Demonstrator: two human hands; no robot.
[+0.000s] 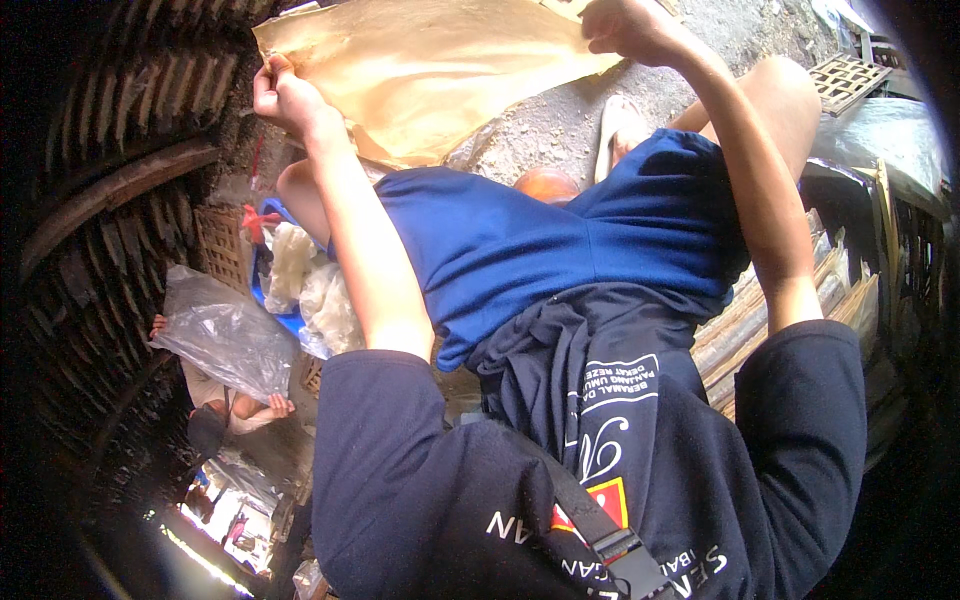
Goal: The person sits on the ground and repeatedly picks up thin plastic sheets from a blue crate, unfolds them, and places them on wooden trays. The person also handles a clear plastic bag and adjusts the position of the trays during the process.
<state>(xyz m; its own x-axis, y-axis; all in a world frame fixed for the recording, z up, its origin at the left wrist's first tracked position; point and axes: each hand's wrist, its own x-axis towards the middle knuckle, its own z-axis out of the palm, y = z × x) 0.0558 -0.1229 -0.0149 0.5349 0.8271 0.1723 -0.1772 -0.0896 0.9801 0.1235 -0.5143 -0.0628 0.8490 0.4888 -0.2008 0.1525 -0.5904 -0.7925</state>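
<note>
A wide, thin, golden-tan sheet (430,75) with uneven edges and soft creases is stretched out in front of my knees. Its surface has a slight shine; whether it is leather or paper I cannot tell. My left hand (290,100) pinches the sheet's left edge, thumb on top. At the far right corner my right hand (632,32) is closed on the other side, its fingertips partly cut off by the upper edge of the picture. Between the two hands the sheet hangs fairly flat, and its near edge droops toward my left thigh.
Below the sheet is rough grey ground (560,125). A rounded brown object (547,183) sits between my legs. Left are a blue bag (285,318) with pale crumpled material, a woven basket (222,240), and another person holding clear plastic (228,330). Right are stacked slats (735,350) and a lattice panel (848,82).
</note>
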